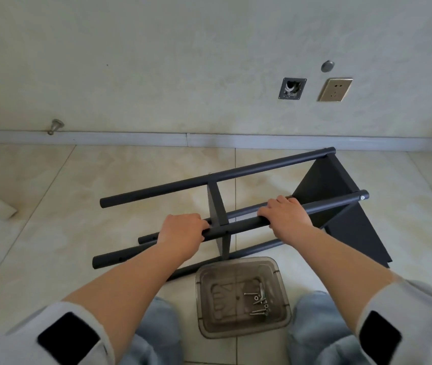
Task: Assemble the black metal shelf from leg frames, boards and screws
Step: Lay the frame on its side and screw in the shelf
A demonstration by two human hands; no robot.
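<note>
- Shelf (236, 206): partly assembled, lying on its side on the tiled floor (51, 206), directly ahead of the person and near the wall. The long axis of its tubes runs from lower left to upper right.
- Boards: a large end board (341, 206) sits at the right end; a narrower middle board (219, 214) stands between the tubes.
- Upper near tube (328, 205): both hands grip it, one on each side of the middle board.
- Left hand (180, 230): fingers curled over the tube, just left of the middle board.
- Right hand (286, 214): fingers wrapped over the same tube, nearer the end board.
- Judgement: with this two-handed grip, the frame appears ready to be turned or steadied about its long axis.
- Tray (283, 280): translucent, on the floor between the knees, just beside the lowest tube.
- Screws (259, 304): several lie loose in the tray's right half.
</note>
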